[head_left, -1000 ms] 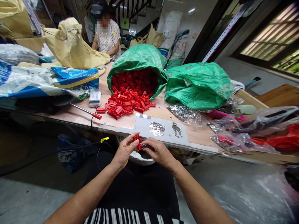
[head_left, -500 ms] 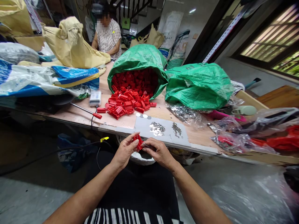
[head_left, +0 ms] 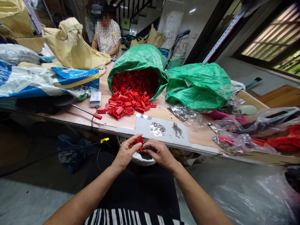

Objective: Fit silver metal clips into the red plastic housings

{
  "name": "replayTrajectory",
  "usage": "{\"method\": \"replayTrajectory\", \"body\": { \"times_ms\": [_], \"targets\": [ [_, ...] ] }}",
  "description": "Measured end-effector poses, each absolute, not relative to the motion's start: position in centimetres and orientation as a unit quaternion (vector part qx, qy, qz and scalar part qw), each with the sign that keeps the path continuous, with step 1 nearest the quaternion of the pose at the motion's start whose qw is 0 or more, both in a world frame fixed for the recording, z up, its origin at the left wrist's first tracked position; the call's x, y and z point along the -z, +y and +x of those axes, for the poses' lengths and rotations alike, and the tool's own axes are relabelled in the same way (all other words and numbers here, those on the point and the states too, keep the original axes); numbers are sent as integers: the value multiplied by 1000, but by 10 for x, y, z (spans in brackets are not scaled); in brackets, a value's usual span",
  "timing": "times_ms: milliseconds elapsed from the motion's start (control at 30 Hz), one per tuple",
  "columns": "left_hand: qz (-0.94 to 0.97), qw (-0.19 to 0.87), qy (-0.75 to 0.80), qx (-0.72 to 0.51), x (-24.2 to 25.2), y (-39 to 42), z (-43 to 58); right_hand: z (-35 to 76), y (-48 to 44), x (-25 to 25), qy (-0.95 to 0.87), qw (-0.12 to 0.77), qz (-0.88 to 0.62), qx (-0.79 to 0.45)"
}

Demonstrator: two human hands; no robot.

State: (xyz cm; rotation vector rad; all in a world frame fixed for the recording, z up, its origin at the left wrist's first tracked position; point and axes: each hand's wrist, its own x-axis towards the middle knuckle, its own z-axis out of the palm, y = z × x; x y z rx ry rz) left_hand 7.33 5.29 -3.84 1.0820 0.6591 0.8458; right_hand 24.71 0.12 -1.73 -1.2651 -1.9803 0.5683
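Observation:
My left hand (head_left: 125,153) is closed around a small red plastic part (head_left: 139,141), held just off the table's front edge. My right hand (head_left: 161,153) pinches a thin, dark tool (head_left: 147,146) whose tip reaches the part's right side; its exact kind is mostly hidden by my fingers. Beyond my hands lies a grey mat (head_left: 169,122) bearing a heap of shiny flat metal pieces (head_left: 157,129) and a smaller heap of tiny metal bits (head_left: 177,130). Similar red parts (head_left: 126,103) spill from an open green sack (head_left: 142,53) onto the table.
A second green sack (head_left: 199,86) stands to the right, near clear plastic bags (head_left: 243,142). A red-handled rod (head_left: 97,116) and a small white box (head_left: 95,98) lie left. Below the edge is a white container (head_left: 142,160). Another person (head_left: 109,37) sits across the table.
The red part has turned slightly and sits a little lower between my fingers. Both hands stay in nearly the same place, and the heaps look unchanged.

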Motion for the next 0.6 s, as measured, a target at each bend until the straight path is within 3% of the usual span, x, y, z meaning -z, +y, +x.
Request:
{"method": "replayTrajectory", "body": {
  "times_ms": [200,600],
  "targets": [
    [505,719,305,-368,36,53,73,249,2,15,-787,336,-476,-203],
    [483,732,294,-379,37,53,72,247,-2,17,-761,393,-476,-201]
  ]
}}
